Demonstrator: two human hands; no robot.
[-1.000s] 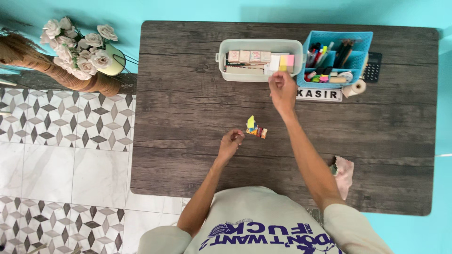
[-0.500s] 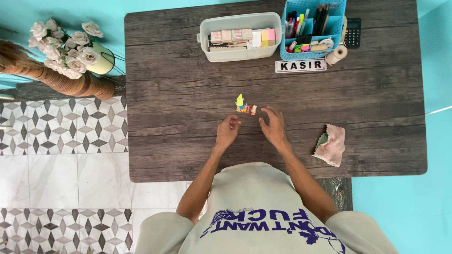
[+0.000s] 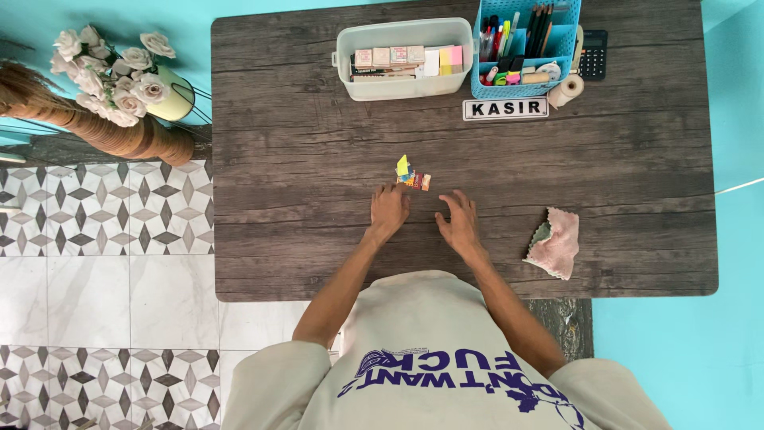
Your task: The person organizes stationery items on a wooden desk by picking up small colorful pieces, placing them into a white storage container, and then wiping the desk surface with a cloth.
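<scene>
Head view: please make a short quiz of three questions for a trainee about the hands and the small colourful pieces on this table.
1. True or false: the left hand lies nearest the small colourful pieces.
2. Which lies right of the right hand? A) pink cloth B) flower pot C) calculator
3. What colour is the pen basket?

Key: 1 true; 2 A; 3 blue.

A dark wood-grain table (image 3: 621, 199) fills the centre; turquoise wall (image 3: 732, 95) lies right, patterned tile floor (image 3: 103, 239) lower left.
</scene>
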